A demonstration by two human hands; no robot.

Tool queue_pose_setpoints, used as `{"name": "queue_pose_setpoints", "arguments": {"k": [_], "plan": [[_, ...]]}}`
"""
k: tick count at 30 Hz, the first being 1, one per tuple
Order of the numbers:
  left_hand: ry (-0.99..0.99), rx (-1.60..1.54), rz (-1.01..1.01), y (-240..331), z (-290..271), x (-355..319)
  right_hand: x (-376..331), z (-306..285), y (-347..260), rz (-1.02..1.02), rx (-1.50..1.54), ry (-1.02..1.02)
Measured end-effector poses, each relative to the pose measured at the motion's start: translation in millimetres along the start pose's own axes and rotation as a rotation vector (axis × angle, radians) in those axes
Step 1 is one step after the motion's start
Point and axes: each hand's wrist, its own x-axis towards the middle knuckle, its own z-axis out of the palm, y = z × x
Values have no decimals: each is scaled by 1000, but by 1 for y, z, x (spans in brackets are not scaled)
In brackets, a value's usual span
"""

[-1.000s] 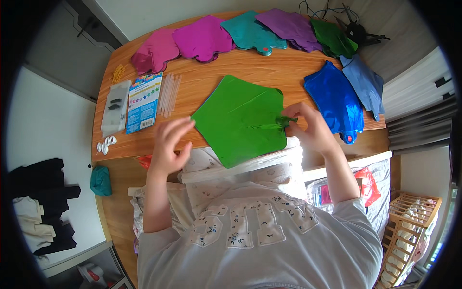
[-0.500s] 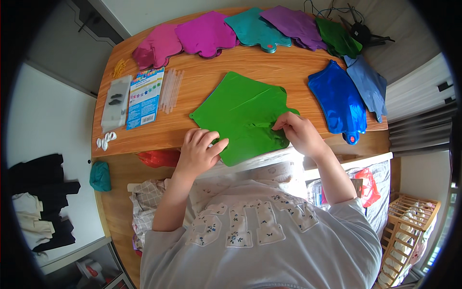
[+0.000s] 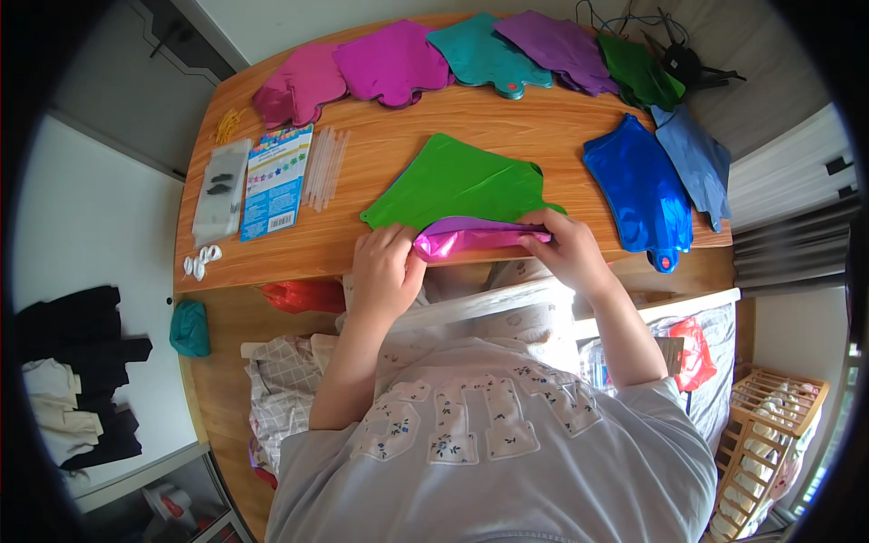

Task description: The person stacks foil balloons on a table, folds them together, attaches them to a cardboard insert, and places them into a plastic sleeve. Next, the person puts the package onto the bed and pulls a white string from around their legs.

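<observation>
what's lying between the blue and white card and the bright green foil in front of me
In the head view, a row of clear, straw-like sticks lies between the card and the bright green foil.

Left forearm [image 3: 358,353] and right forearm [image 3: 625,339] both lean inward, elbows bent. Left hand [image 3: 387,267] is back-up with fingers [image 3: 387,235] curled, right hand [image 3: 568,249] kinda pinches, thumb under the fingers, hands apart but pretty much level.
</observation>
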Motion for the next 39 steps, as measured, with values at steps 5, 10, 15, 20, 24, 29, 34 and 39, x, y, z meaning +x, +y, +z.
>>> {"name": "queue_pose_setpoints", "arguments": {"k": [5,10,15,20,24,29,34,39], "plan": [[-13,-60,-65,3,-5,6,5,5,0,47,-4,23],[12,-213,-159,2,-4,10,7,5,-6,54,-28,19],[23,-223,-232,2,-4,13,8,9,-6,74,3,53],[27,-244,-311,5,-4,16,11,10,-1,2,-17,71],[-15,-214,-317,0,-6,15,12,10,-3,-8,-49,48],[-34,-242,-336,0,-8,16,13,11,-2,-34,-81,49],[-3,-301,-383,6,-9,16,15,12,-3,-28,-98,34],[43,-173,-278,1,-2,12,16,12,-4,-37,-114,23]]}}
